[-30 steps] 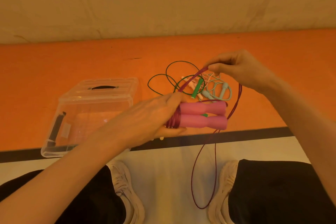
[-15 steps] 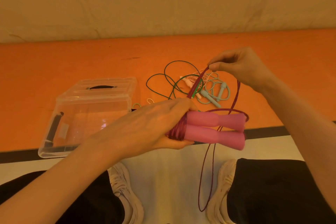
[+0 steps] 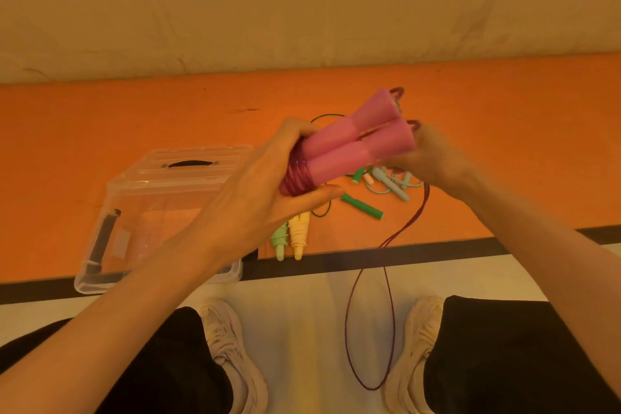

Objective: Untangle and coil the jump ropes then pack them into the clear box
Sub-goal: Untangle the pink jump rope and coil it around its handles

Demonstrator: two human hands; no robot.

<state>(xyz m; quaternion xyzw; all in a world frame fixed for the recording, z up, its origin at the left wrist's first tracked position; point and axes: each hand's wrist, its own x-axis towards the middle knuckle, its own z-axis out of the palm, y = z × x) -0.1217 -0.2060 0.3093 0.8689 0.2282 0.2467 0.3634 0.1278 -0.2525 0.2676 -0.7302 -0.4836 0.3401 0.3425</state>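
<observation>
Left hand (image 3: 265, 191) gripped the two pink handles (image 3: 353, 141) at their wound end, thumb and fingers curled round the dark red rope (image 3: 297, 173) coils. Handles lay side by side, long axis tilted, free ends pointing up and right, away from the person. Right hand (image 3: 433, 158) was blurred at those ends; grip unclear. A rope loop (image 3: 369, 329) hung between the shoes. Clear box (image 3: 134, 212) sat left on the orange mat (image 3: 67, 131).
</observation>
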